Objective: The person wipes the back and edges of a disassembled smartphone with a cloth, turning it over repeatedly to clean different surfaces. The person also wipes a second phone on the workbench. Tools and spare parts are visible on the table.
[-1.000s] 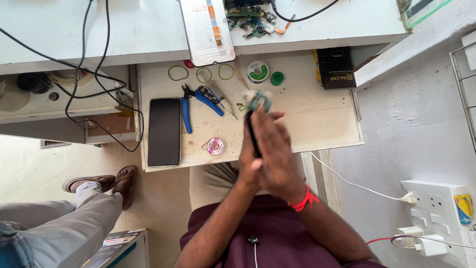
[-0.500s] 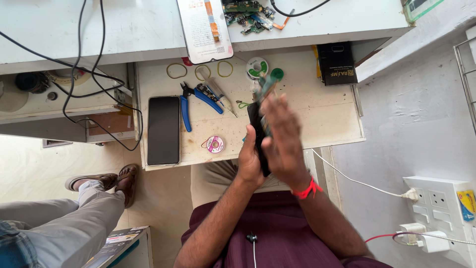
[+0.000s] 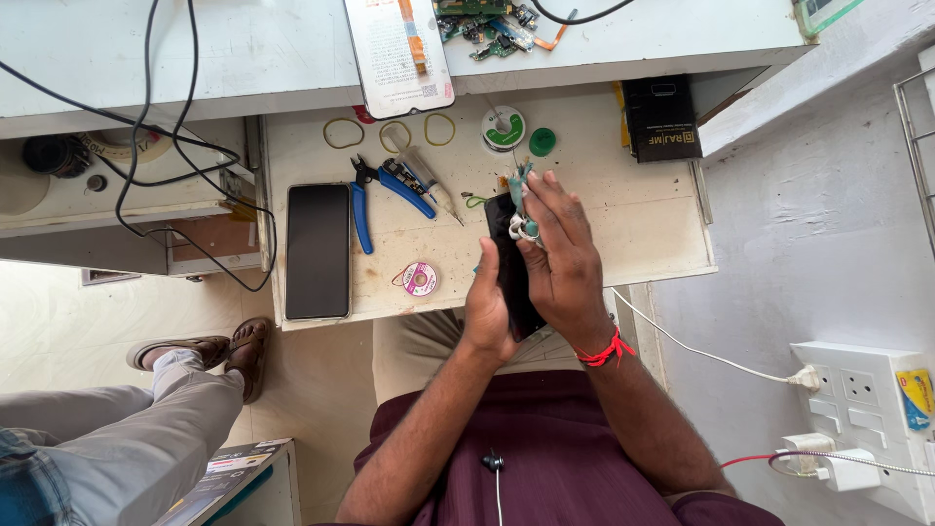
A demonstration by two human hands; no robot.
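Since the earlier frame both hands sit lower: left hand grips the dark phone upright over the bench, right hand pinching small green tool against its back for steadiness.

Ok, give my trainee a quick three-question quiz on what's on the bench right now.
1. True or false: the left hand and right hand press a dark phone between them.
2. What lies just right of the flat phone on the pull-out shelf? A) blue pliers B) a hammer C) a cup
3. What colour is the band on the right wrist?

Key: 1 true; 2 A, the blue pliers; 3 red, the wrist band.
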